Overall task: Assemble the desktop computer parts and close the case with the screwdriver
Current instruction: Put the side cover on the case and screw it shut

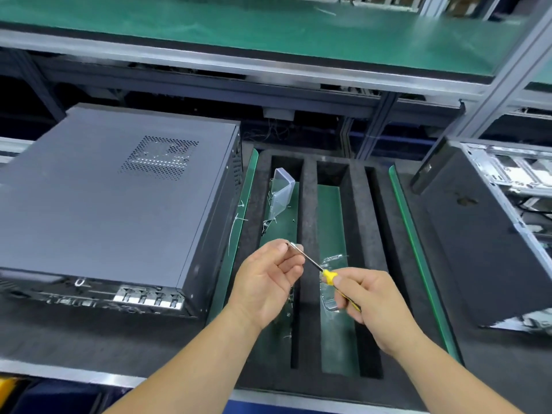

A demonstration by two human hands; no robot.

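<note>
Item: yellow-handled screwdriver [328, 276], handle gripped in the curled right hand [367, 297], tip at the pinching fingertips of the left hand [265, 282], above the foam tray [309, 204] beside the closed computer case [113, 192]; risk: a small screw, if one is pinched there, could likely slip into the tray's slots.

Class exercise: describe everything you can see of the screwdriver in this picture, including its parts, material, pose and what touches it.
The screwdriver has a yellow handle with dark markings, plastic by its look, and a thin, shiny metal shaft. It is held in the air above the foam tray, slanting from lower right up to upper left. The right hand grips the handle; the left hand pinches the tip end of the shaft. Whether a screw sits on the tip cannot be told.
</note>
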